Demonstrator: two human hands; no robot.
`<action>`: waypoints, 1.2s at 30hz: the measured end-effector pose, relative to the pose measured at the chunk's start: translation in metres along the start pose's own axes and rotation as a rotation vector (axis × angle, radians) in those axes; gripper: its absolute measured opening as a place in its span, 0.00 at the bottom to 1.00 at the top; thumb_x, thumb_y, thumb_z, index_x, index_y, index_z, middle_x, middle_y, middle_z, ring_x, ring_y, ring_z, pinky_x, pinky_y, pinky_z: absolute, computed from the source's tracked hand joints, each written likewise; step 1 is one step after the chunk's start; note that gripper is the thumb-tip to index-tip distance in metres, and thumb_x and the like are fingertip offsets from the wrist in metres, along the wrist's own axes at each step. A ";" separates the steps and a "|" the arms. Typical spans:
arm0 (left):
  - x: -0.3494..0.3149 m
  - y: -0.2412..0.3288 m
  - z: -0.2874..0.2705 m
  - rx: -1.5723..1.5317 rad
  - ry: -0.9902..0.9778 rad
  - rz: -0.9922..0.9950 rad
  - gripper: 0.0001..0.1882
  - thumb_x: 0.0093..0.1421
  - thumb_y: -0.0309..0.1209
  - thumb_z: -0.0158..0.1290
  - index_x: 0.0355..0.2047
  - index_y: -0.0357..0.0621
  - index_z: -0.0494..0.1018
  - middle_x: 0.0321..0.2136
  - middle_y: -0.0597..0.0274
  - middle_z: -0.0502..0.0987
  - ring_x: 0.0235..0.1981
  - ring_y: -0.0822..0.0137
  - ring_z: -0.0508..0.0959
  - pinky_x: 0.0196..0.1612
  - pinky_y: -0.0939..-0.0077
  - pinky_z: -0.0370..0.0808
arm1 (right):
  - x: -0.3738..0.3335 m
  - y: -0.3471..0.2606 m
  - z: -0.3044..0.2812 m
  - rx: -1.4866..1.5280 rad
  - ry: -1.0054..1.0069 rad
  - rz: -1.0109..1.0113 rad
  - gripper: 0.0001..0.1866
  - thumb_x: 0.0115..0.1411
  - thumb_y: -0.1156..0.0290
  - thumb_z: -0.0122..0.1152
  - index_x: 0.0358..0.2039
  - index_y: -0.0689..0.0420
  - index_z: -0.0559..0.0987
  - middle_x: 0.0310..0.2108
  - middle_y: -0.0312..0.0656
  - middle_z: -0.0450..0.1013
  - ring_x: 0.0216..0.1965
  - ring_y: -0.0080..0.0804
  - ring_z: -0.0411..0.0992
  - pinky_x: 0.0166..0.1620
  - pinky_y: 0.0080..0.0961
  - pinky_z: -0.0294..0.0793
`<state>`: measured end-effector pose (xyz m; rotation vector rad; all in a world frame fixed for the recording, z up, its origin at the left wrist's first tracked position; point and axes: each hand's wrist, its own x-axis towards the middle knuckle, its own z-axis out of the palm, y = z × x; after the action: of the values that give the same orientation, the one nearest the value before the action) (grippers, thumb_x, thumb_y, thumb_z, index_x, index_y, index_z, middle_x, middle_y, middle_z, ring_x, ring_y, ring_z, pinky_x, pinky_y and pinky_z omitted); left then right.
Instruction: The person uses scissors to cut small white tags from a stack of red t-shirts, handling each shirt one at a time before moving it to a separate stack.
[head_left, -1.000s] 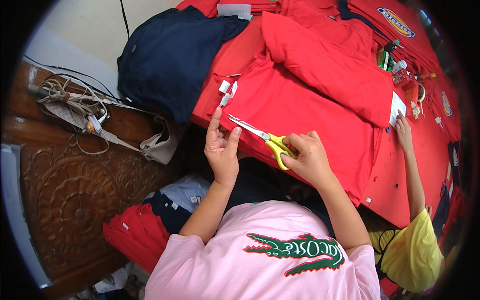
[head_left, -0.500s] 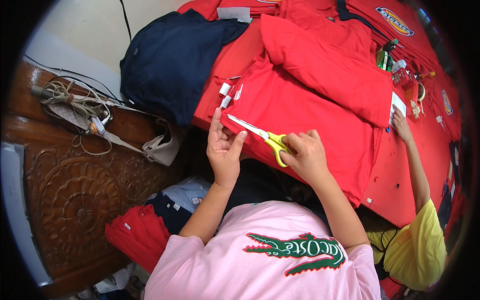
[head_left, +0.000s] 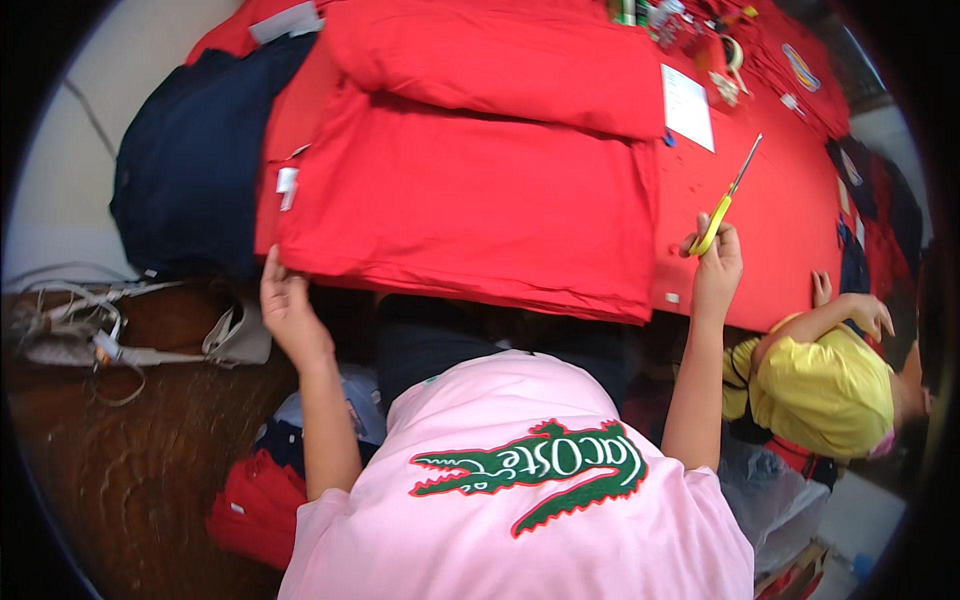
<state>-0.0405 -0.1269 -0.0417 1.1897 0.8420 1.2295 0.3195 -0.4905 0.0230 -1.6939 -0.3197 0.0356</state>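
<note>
A stack of red T-shirts (head_left: 490, 215) lies folded on the table in front of me. At its near left corner is my left hand (head_left: 292, 310), fingers stretched up against the cloth edge, not visibly gripping it. White labels (head_left: 287, 185) stick out from the left side of the cloth just above. My right hand (head_left: 718, 270) is raised off the right side of the stack and grips yellow-handled scissors (head_left: 712, 225). Their blades point up and away, seen nearly edge-on.
Navy garments (head_left: 195, 165) are heaped at the left. A white paper sheet (head_left: 687, 108) and a tape roll (head_left: 732, 52) lie on the red tabletop (head_left: 760, 240). A person in a yellow shirt (head_left: 825, 385) is at the right. Cables (head_left: 75, 325) and a bag strap lie left.
The scissors went from near the labels out to the right with my right hand. My hands spread apart; my left hand is at the shirt corner. The other person's hand left the paper.
</note>
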 end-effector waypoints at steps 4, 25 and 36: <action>0.010 -0.005 -0.015 0.252 -0.002 0.030 0.20 0.70 0.18 0.54 0.62 0.35 0.72 0.50 0.57 0.78 0.50 0.70 0.79 0.56 0.75 0.77 | -0.040 -0.002 -0.037 -0.096 -0.041 0.134 0.07 0.72 0.70 0.64 0.39 0.58 0.76 0.25 0.34 0.74 0.28 0.18 0.72 0.34 0.19 0.71; -0.102 0.020 0.125 0.050 -0.744 -0.302 0.16 0.68 0.20 0.55 0.56 0.38 0.72 0.42 0.64 0.78 0.40 0.76 0.77 0.49 0.81 0.73 | -0.054 -0.028 0.035 0.127 -0.428 0.149 0.10 0.66 0.71 0.72 0.43 0.65 0.84 0.29 0.36 0.81 0.31 0.17 0.78 0.35 0.18 0.75; -0.054 -0.018 0.207 -0.336 -0.303 -0.243 0.31 0.72 0.27 0.50 0.73 0.52 0.56 0.56 0.58 0.71 0.54 0.67 0.73 0.62 0.66 0.69 | -0.060 -0.011 0.023 0.298 -0.517 0.352 0.11 0.67 0.70 0.71 0.42 0.65 0.85 0.27 0.35 0.82 0.32 0.17 0.79 0.38 0.18 0.76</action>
<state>0.1510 -0.2224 -0.0192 0.9384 0.5124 0.9194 0.2552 -0.4806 0.0211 -1.4060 -0.3730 0.7545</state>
